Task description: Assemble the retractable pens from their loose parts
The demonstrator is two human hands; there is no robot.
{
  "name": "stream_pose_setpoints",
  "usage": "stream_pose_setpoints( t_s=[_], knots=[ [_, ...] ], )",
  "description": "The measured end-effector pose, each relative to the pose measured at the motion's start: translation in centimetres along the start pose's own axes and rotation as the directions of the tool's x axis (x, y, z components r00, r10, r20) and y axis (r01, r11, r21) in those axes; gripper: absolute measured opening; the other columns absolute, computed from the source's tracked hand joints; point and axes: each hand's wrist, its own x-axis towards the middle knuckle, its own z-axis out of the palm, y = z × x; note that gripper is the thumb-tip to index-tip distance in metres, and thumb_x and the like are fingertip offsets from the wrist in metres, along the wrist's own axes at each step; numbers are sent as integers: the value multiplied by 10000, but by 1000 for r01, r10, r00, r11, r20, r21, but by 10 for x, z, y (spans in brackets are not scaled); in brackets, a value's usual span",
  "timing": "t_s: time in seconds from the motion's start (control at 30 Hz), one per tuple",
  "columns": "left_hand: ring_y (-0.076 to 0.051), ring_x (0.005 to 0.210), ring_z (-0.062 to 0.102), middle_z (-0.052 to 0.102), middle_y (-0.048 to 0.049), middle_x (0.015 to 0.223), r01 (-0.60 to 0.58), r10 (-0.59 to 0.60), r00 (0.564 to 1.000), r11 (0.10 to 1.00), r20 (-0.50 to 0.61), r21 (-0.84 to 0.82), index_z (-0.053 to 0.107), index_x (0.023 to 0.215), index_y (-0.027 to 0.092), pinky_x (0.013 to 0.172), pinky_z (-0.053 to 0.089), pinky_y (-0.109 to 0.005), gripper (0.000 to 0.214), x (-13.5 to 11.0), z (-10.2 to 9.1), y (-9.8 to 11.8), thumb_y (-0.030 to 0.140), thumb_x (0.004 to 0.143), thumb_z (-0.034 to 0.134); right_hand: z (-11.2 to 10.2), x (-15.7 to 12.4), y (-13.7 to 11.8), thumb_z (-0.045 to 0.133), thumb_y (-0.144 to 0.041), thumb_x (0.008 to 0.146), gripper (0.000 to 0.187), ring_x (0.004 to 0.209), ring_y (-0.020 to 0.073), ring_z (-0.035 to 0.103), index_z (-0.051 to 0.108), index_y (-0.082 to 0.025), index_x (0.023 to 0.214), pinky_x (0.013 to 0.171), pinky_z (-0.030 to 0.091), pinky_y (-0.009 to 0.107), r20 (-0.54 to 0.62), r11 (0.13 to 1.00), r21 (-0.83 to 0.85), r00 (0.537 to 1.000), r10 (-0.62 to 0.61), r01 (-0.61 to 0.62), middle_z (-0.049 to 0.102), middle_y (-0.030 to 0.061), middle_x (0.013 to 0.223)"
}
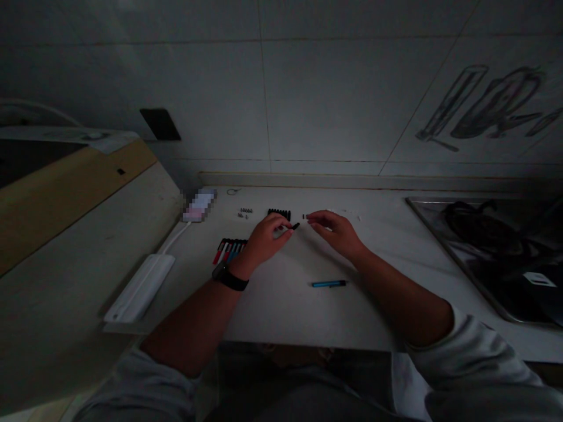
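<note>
My left hand (268, 237), with a dark watch on its wrist, pinches a small black pen part (296, 226) between thumb and forefinger. Just to the right, my right hand (335, 230) has its thumb and fingers drawn together; whatever lies between them is too small to make out. Small metal pieces (304, 217) lie by its fingertips. Behind my left hand is a row of black pen parts (280, 212), partly covered by the hand. Red, white and blue pen barrels (229, 248) lie side by side near my left wrist. A blue pen (329, 284) rests in front of my right hand.
Several tiny metal parts (245, 211) sit at the back left of the white counter (281, 310). A phone (200, 205) and a white power strip (141, 287) with its cable lie at the left. A gas stove (488, 246) borders the right side; a tiled wall closes the back.
</note>
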Motion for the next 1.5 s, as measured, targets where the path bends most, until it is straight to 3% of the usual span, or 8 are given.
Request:
stream_pose_setpoints(
  t_s=[0.23, 0.37, 0.5, 0.6, 0.73, 1.2, 1.37, 1.5],
  knots=[
    [-161, 905, 669, 697, -46, 1022, 73, -103, 980, 982, -169, -171, 685, 1012, 199, 844, 564, -314, 117, 3, -3, -8, 286, 935, 687, -44, 12, -5, 650, -443, 945, 276, 913, 214, 739, 739, -240, 1109, 868, 586, 382, -234, 988, -149, 972, -9, -27, 778, 61, 997],
    [-169, 909, 678, 709, -46, 1006, 68, -99, 979, 983, -179, -169, 688, 1005, 201, 869, 566, -336, 124, 3, -2, -11, 291, 922, 709, -71, 17, 7, 635, -359, 940, 239, 858, 205, 721, 757, -219, 1090, 842, 570, 362, -341, 909, -397, 940, -21, -124, 776, 73, 1010],
    [-169, 902, 678, 701, -45, 1001, 52, -70, 987, 991, -145, -121, 687, 987, 207, 858, 566, -338, 99, 1, -1, -10, 282, 926, 704, -83, 16, 29, 626, -243, 921, 235, 890, 215, 719, 789, -220, 1088, 893, 554, 366, -141, 705, -680, 980, 142, -200, 784, 79, 1062],
    [-167, 890, 676, 696, -44, 1001, 49, -61, 991, 994, -121, -98, 686, 983, 207, 844, 564, -335, 89, 1, -1, -11, 274, 925, 703, -81, 12, 42, 637, -240, 918, 274, 961, 229, 725, 805, -242, 1135, 909, 546, 350, -48, 561, -797, 948, 314, -225, 784, 75, 1139],
    [-166, 878, 674, 691, -44, 997, 46, -55, 993, 996, -109, -82, 686, 980, 205, 835, 567, -335, 94, 1, -1, -12, 277, 922, 703, -79, 11, 47, 625, -296, 939, 274, 1045, 249, 723, 830, -281, 1119, 905, 537, 328, 19, 455, -871, 913, 406, -184, 781, 70, 1183],
    [-170, 869, 662, 683, -43, 999, 26, -30, 996, 998, -89, -49, 682, 995, 209, 817, 560, -336, 93, 1, -2, -11, 259, 917, 700, -88, 9, 19, 723, -276, 864, 264, 1132, 278, 672, 802, -287, 1115, 893, 524, 338, 134, 351, -933, 824, 551, -82, 747, 77, 1235],
    [-167, 869, 662, 679, -41, 998, 25, -29, 996, 998, -86, -51, 684, 988, 212, 822, 561, -338, 89, 1, -1, -13, 266, 921, 704, -85, 9, 12, 738, -268, 859, 299, 1122, 269, 666, 769, -283, 1156, 854, 511, 318, 197, 376, -926, 812, 549, -30, 733, 77, 1243],
    [-165, 872, 663, 679, -42, 1009, 24, -29, 996, 998, -82, -61, 684, 993, 212, 833, 564, -342, 90, 1, -1, -14, 266, 922, 702, -81, 9, 1, 686, -238, 893, 202, 1103, 287, 673, 793, -248, 1063, 831, 507, 331, 222, 349, -937, 770, 598, -1, 743, 104, 1186]
  ],
)
